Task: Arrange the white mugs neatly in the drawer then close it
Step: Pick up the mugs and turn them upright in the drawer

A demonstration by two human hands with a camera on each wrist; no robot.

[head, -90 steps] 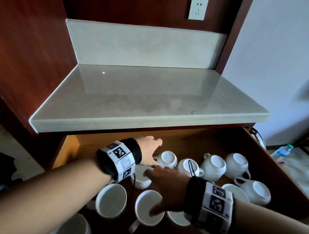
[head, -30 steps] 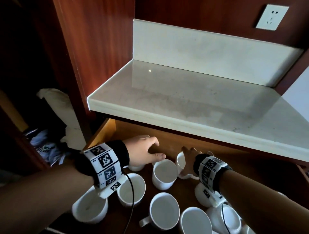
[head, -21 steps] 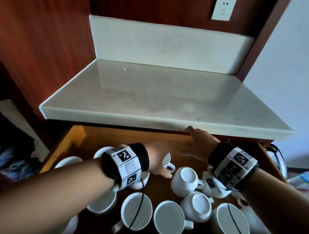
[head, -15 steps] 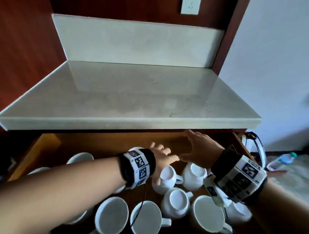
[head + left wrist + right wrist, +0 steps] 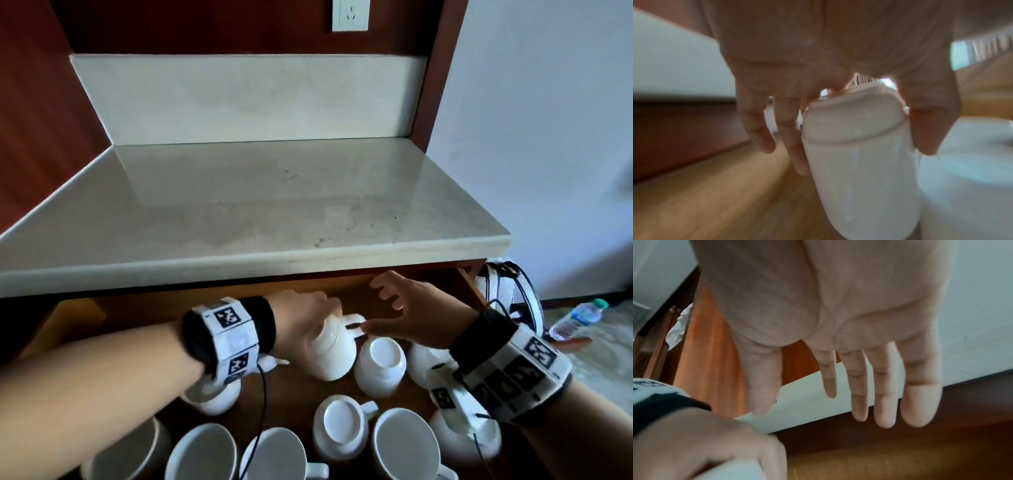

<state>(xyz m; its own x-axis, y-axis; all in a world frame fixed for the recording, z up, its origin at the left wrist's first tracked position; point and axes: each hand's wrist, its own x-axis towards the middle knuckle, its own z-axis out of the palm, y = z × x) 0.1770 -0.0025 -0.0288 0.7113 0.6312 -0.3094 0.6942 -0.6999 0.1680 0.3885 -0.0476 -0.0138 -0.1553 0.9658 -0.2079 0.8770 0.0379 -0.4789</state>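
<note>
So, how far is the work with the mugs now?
Partly done. Several front mugs stand upright. The left hand grips one tilted mug by its rim; the right hand hovers open beside it. Other mugs remain unaligned, and the drawer is open.

Marble counter [image 5: 260, 205], wall socket [image 5: 350, 15], floor-lying plastic bottle [image 5: 575, 318].

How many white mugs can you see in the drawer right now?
10: one mug in the left hand, two beside it, one under the left wrist, two mid-drawer, one under the right wrist, three nearest. More may be hidden.
</note>
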